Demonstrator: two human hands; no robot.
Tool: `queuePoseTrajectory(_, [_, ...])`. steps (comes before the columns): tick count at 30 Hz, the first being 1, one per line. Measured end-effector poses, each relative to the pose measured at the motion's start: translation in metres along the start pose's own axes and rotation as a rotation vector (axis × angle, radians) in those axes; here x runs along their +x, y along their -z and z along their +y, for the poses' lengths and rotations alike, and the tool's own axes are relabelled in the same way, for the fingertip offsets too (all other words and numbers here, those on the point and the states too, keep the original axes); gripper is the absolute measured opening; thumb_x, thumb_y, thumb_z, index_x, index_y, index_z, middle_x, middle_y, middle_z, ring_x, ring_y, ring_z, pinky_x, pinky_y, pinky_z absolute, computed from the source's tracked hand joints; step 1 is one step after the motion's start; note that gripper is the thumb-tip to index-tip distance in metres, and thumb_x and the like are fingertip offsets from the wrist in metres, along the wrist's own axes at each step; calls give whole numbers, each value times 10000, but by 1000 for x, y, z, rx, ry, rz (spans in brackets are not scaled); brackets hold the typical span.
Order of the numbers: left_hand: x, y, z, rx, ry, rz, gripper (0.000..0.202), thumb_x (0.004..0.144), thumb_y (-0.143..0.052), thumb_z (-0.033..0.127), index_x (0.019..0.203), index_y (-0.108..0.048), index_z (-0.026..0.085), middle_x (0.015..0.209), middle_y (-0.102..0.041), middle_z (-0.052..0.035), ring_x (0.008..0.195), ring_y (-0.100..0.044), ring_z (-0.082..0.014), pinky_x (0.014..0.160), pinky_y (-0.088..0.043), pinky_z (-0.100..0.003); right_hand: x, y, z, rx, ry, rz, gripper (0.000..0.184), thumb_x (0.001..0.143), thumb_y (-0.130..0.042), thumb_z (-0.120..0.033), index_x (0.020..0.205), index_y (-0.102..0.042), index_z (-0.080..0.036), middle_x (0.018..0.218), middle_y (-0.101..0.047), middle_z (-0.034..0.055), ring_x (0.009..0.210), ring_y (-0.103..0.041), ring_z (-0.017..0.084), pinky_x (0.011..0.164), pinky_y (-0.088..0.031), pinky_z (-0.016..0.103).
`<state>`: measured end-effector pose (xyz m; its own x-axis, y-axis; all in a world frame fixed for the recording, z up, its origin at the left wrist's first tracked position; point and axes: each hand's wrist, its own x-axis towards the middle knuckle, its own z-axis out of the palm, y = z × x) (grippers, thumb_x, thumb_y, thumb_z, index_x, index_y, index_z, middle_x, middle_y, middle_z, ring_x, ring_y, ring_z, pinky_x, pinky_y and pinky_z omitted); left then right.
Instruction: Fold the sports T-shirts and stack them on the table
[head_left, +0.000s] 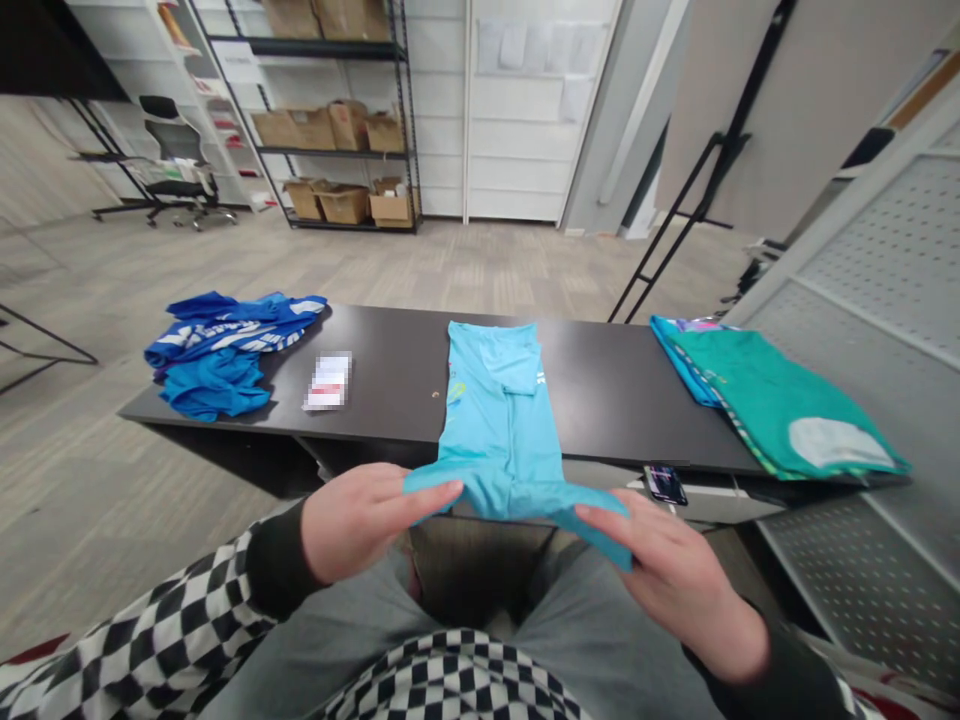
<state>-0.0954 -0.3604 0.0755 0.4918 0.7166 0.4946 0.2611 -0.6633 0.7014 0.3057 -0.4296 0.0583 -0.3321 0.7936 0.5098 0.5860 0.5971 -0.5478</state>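
A light blue shirt (491, 420) lies partly folded into a narrow strip across the dark table. Its near end is lifted off the table's front edge, stretched between both hands. My left hand (360, 520) pinches the left corner of that end, with the index finger lying along the top of the cloth. On the other side, my right hand (667, 560) grips the right corner, fingers over the fabric. At the far end, a sleeve is folded inward on top of the shirt.
Crumpled blue shirts (232, 345) sit at the table's left end, beside a blurred white-and-red packet (328, 382). Folded green and blue garments (795, 400) are stacked at the right. A phone (665, 485) rests at the front edge. Beyond the dark table (390, 350) stands a shelf (330, 145) with cardboard boxes.
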Motion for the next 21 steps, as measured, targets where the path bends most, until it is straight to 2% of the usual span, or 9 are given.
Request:
queuePoseTrajectory(4, [25,21,-5,257,-406,-221,466,1086,-610,132,1521,-712,264,1248,-850,-120,1135,-814,-247,1020,-663,-374,21,14,-1,-147,256,127,573,993,-694,-50,1449,-771,-388,1135,-879,37,958,-858,234,909,-699,357])
queuePoseTrajectory(5, [30,27,-5,321,-493,-258,494,1104,-578,120,1576,-656,244,1270,-844,-124,1177,-802,-241,1038,-652,-363,25,18,-3,-163,283,142,547,1004,-695,-54,1453,-770,-358,1132,-879,45,957,-858,232,896,-697,343])
queuePoseTrajectory(7, [36,36,-3,416,-580,-293,527,1121,-549,113,1635,-581,221,1264,-846,-120,1231,-783,-245,1050,-640,-355,28,25,-4,-185,288,157,497,1026,-688,-73,1446,-774,-324,1130,-876,58,965,-855,235,911,-692,341])
queuePoseTrajectory(10, [40,41,-2,433,-563,-282,517,1123,-550,127,1627,-578,240,1177,-862,-88,1175,-796,-251,1003,-643,-355,31,33,0,-194,263,134,430,1047,-680,-117,1411,-798,-315,1111,-873,67,954,-852,248,923,-690,350])
queuePoseTrajectory(13, [44,35,-7,335,-497,-199,401,1121,-569,163,1498,-669,254,1064,-856,-82,967,-814,-229,891,-643,-331,39,35,8,-166,230,93,380,1046,-689,-146,1368,-819,-300,1109,-859,86,905,-840,241,840,-685,320])
queuePoseTrajectory(16, [55,29,-16,225,-440,-171,249,1097,-635,230,1316,-752,235,839,-779,-55,728,-745,-193,717,-588,-291,59,34,19,-79,197,60,348,1030,-685,-131,1299,-838,-290,1015,-809,77,816,-794,207,716,-650,281])
queuePoseTrajectory(18, [70,28,-25,169,-392,-174,181,1062,-678,255,1197,-794,226,719,-684,-19,640,-662,-170,643,-525,-275,80,32,28,-21,161,54,285,1016,-687,-142,1199,-856,-283,1005,-761,77,843,-768,207,713,-634,282])
queuePoseTrajectory(21, [108,27,-48,99,-204,-95,146,1012,-717,278,925,-810,206,815,-691,-44,714,-645,-158,670,-512,-263,121,26,56,102,65,42,159,1007,-694,-213,1064,-836,-256,1106,-756,95,985,-754,243,850,-637,339])
